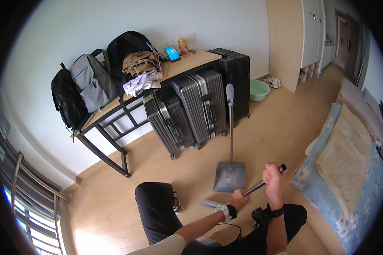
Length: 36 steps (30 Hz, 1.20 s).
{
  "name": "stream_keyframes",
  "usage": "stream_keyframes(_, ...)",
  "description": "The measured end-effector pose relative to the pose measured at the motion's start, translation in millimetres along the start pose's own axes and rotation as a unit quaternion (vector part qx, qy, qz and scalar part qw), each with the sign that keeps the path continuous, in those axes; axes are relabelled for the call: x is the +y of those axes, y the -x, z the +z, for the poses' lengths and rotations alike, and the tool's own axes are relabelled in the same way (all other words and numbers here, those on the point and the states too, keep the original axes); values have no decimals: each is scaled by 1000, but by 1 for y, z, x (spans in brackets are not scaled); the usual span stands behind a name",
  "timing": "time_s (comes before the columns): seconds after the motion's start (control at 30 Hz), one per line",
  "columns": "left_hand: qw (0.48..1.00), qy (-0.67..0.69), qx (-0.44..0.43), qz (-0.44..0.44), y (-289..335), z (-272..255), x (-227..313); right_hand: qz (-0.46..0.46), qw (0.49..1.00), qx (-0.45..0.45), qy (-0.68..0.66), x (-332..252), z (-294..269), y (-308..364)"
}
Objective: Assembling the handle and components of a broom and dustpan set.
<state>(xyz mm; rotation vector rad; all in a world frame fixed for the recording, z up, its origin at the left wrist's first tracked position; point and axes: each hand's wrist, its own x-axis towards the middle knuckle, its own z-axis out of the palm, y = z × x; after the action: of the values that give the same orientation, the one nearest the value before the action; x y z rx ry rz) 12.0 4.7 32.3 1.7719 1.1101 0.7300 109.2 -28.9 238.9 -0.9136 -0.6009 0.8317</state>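
Both my hands are on a broom's dark metal handle [257, 186], which slants from upper right to lower left. My right hand [272, 177] is wrapped round it near the top end. Lower down the handle, my left hand [239, 199] closes on it. A blurred grey broom head [210, 204] shows close to the floor, left of my left hand. Just beyond my hands stands a grey dustpan [229, 177] with marks on its surface. Its long thin handle [231, 131] rises upright to a light grey grip.
Several suitcases [203, 106] stand by a desk [195, 64] carrying bags, clothes and a lit phone [172, 53]. A green basin [258, 90] and shoes [272, 82] sit beyond. At right is a bed [312, 176]; at lower left, a railing [38, 191]. My knees flank the floor below.
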Motion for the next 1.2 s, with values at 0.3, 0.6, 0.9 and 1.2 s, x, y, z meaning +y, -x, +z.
stream_keyframes(0.3,997,55,-44,-18,36,1,7,21,996,-83,13,-27,10,26)
stream_keyframes(0.6,996,78,-22,33,-4,15,0,-8,1000,-18,18,-13,5,13)
stream_keyframes(0.9,998,-17,-28,45,36,-11,19,21,998,-59,-23,-39,12,26)
stream_keyframes(1.2,998,67,1,8,3,9,0,-16,998,-49,31,-3,5,10)
